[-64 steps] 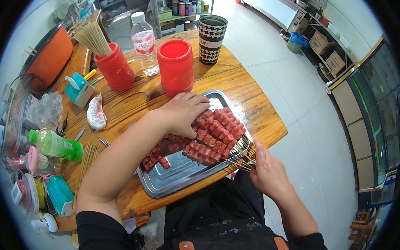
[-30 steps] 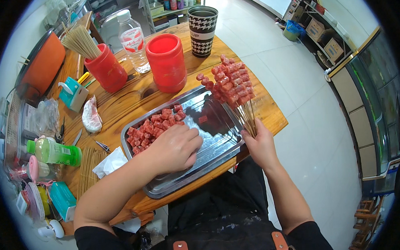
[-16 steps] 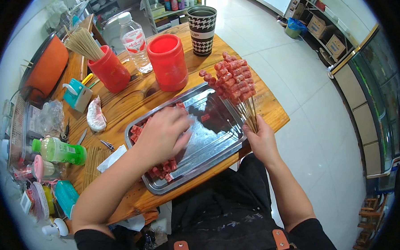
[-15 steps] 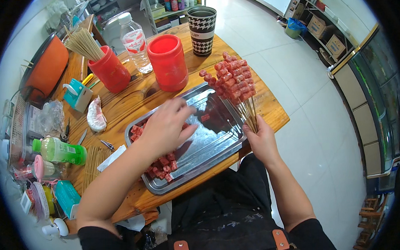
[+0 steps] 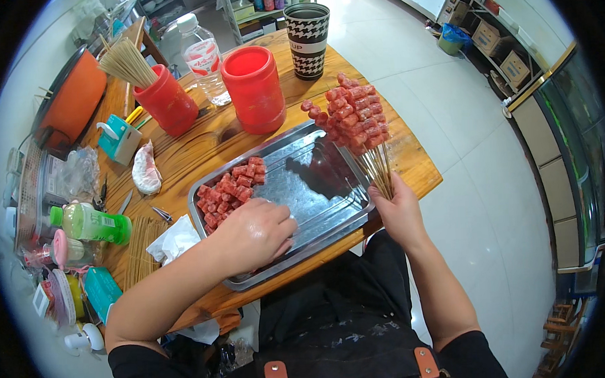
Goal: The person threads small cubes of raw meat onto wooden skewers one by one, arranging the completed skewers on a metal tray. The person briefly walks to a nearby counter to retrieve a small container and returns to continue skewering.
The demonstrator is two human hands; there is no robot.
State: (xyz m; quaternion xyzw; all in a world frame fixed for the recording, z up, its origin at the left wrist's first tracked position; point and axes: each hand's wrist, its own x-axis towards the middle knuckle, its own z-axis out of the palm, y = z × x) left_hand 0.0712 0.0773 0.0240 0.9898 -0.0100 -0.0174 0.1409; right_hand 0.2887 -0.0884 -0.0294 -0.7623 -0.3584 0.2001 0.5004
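Note:
My right hand (image 5: pixel 399 208) is closed around the bare ends of a bundle of bamboo skewers (image 5: pixel 377 169). Red meat pieces (image 5: pixel 350 116) are threaded on their upper parts, held over the tray's right end. My left hand (image 5: pixel 257 235) is over the near left part of the metal tray (image 5: pixel 321 222), its fingers curled down and close together. Its fingertips, and whatever lies under them, are hidden. Beyond that hand a pile of loose red meat cubes (image 5: pixel 228 192) lies in the tray's left end.
Behind the tray stand a red container (image 5: pixel 253 90), a red holder (image 5: pixel 167 104) full of bare skewers (image 5: pixel 127 65), a water bottle (image 5: pixel 204 61) and a patterned cup (image 5: pixel 307 43). Left of it are loose skewers (image 5: pixel 142 253), crumpled tissue (image 5: pixel 175 240) and a green bottle (image 5: pixel 98 226).
My left hand has come down toward the tray's near edge, its fingers now curled. The meat pile behind it is uncovered. My right hand still holds the bundle in nearly the same place.

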